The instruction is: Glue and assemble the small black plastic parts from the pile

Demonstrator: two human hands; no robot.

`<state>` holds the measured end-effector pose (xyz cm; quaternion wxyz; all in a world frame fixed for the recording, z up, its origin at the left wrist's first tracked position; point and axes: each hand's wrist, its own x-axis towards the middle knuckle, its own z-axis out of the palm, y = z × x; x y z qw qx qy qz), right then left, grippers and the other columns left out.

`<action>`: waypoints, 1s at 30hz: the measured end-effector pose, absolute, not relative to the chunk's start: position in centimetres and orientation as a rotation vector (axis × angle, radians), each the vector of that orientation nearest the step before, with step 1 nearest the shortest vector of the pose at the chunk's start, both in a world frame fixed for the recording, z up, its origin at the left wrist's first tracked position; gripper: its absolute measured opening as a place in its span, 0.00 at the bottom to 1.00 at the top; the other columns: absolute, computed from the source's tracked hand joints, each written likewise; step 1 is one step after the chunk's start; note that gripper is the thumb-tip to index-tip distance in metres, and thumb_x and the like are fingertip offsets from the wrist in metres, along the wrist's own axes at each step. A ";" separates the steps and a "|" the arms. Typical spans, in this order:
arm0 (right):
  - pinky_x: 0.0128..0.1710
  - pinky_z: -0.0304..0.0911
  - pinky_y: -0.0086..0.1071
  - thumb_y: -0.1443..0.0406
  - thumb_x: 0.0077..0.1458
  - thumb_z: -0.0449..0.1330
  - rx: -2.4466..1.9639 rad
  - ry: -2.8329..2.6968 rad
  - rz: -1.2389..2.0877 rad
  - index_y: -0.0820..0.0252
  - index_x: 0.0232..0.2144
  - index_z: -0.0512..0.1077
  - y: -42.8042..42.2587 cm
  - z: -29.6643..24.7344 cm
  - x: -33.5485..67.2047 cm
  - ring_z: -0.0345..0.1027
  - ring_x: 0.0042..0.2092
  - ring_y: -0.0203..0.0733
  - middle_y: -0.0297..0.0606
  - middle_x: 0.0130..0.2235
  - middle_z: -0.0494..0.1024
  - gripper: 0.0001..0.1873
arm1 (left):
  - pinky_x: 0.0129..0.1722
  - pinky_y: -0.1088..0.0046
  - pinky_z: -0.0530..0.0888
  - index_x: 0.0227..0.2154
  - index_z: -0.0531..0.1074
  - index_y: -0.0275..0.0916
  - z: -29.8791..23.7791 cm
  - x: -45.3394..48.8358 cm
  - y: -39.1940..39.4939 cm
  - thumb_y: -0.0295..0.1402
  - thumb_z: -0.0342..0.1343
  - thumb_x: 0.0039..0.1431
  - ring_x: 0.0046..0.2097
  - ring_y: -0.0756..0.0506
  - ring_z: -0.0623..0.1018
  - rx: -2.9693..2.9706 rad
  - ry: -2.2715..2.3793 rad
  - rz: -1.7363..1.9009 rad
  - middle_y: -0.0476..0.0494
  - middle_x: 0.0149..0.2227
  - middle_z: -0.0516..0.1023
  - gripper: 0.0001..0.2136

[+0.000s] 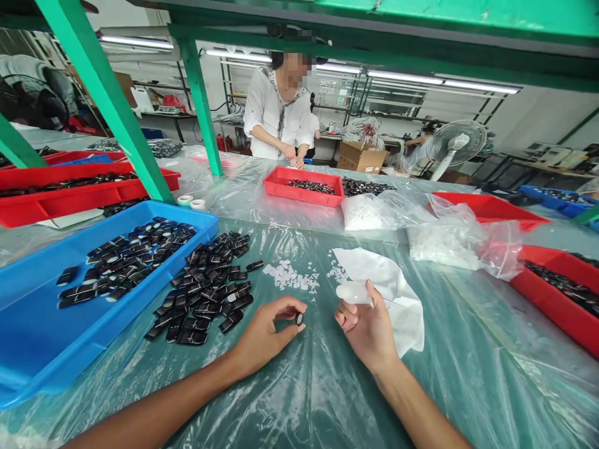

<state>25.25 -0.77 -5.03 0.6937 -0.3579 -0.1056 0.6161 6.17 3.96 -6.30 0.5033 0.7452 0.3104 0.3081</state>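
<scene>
My left hand (269, 330) is closed in a pinch, with a small black piece (299, 318) with a pale end face between thumb and fingertips. To its right, my right hand (374, 333) is palm up, thumb raised and apart from the index finger, which seems to wear a whitish finger cot (353, 293); the other fingers curl loosely and I see nothing held. Beyond the hands lie scattered small white pieces (290, 277) and a white cloth or sheet (407, 312), partly behind my right hand. A heap of black pieces (206, 293) is left of my left hand.
A blue tray (93, 337) with more black pieces stands at left. Red trays (304, 194) and clear bags of white bits (367, 212) sit farther back. Green posts (110, 106) rise at left under a green overhead shelf. Across the table stands a person (276, 118) in white.
</scene>
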 end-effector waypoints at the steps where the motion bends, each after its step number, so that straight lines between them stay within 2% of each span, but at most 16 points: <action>1: 0.25 0.57 0.27 0.51 0.51 0.57 -0.792 -0.225 1.379 0.60 0.25 0.64 -0.7 -5.1 25.4 0.46 0.20 0.28 0.25 0.18 0.54 0.18 | 0.47 0.73 0.70 0.38 0.69 0.40 -6.3 6.2 4.0 0.28 0.55 0.56 0.45 0.48 0.74 1.808 0.761 0.739 0.48 0.42 0.73 0.07; 6: 0.24 0.57 0.26 0.49 0.51 0.56 -0.813 -0.236 1.380 0.60 0.24 0.63 -0.5 -5.6 25.2 0.46 0.19 0.28 0.25 0.17 0.54 0.20 | 0.41 0.74 0.71 0.38 0.67 0.41 -6.5 6.1 4.1 0.31 0.57 0.55 0.38 0.49 0.74 1.828 0.794 0.707 0.49 0.37 0.73 0.08; 10: 0.23 0.55 0.25 0.50 0.51 0.58 -0.879 -0.324 1.311 0.60 0.26 0.63 -0.4 -5.9 24.6 0.48 0.19 0.28 0.25 0.17 0.57 0.19 | 0.42 0.73 0.71 0.39 0.69 0.40 -6.5 6.0 4.2 0.34 0.57 0.55 0.39 0.48 0.74 1.893 0.845 0.707 0.48 0.39 0.73 0.09; 15: 0.22 0.53 0.25 0.51 0.52 0.58 -0.974 -0.525 1.192 0.62 0.23 0.63 -0.5 -6.1 24.1 0.51 0.20 0.28 0.27 0.17 0.60 0.20 | 0.41 0.72 0.70 0.38 0.70 0.40 -6.8 6.1 4.7 0.36 0.56 0.56 0.39 0.47 0.74 1.968 0.887 0.705 0.47 0.38 0.73 0.09; 19: 0.22 0.49 0.24 0.51 0.52 0.59 -1.039 -0.642 1.097 0.62 0.27 0.65 -0.8 -6.0 24.0 0.53 0.21 0.28 0.27 0.18 0.62 0.19 | 0.40 0.72 0.70 0.39 0.69 0.40 -7.1 6.1 4.9 0.37 0.57 0.56 0.37 0.47 0.74 2.004 0.907 0.718 0.47 0.36 0.73 0.10; 23: 0.22 0.47 0.24 0.51 0.53 0.59 -1.069 -0.732 1.051 0.62 0.29 0.66 -1.2 -5.5 23.8 0.52 0.22 0.28 0.27 0.19 0.60 0.18 | 0.37 0.73 0.70 0.38 0.69 0.40 -7.0 6.2 4.8 0.37 0.56 0.56 0.35 0.48 0.73 2.013 0.905 0.706 0.48 0.35 0.73 0.09; 30: 0.27 0.51 0.26 0.55 0.51 0.61 -1.045 -0.882 0.908 0.61 0.30 0.67 -1.9 -4.6 23.4 0.55 0.27 0.31 0.29 0.25 0.63 0.14 | 0.37 0.72 0.70 0.37 0.70 0.39 -6.6 6.2 4.5 0.36 0.56 0.56 0.35 0.48 0.72 2.027 0.880 0.701 0.47 0.34 0.73 0.08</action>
